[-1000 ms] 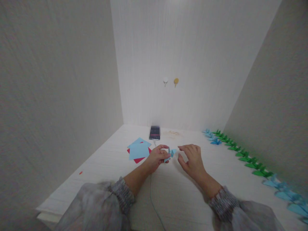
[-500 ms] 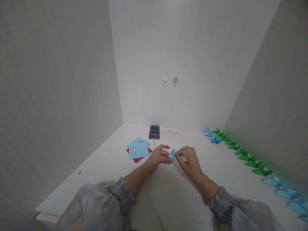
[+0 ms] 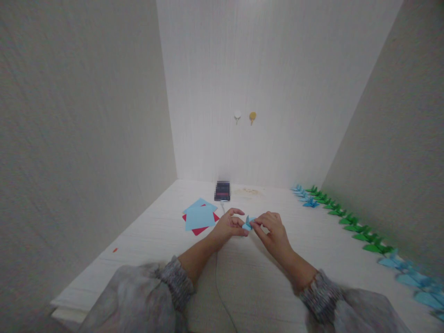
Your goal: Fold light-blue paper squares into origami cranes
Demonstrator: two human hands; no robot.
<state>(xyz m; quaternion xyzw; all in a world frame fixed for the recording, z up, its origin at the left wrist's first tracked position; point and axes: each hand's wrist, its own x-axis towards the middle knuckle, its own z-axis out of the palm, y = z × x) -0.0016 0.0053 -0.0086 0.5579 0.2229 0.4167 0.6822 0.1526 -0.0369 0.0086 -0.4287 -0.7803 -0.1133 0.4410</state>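
Observation:
Between my two hands is a small light blue origami crane [image 3: 248,224], held just above the white table. My left hand [image 3: 229,226] grips its left side between thumb and fingers, the upper fingers bent loosely. From the other side, my right hand [image 3: 274,231] pinches the crane's right end with thumb and forefinger. Part of the crane is hidden behind the fingertips. Left of my left hand lie light blue paper squares [image 3: 200,217] on top of red paper [image 3: 199,231].
A phone [image 3: 222,190] with a white cable [image 3: 218,282] lies near the back wall. Rows of green cranes [image 3: 350,222] and blue cranes [image 3: 412,277] line the right side. An orange scrap [image 3: 115,250] is at left. Two hooks [image 3: 253,115] hang on the wall.
The crane has shifted very slightly left and turned a little between my fingers. My right fingertips moved slightly left with it; both hands keep their hold.

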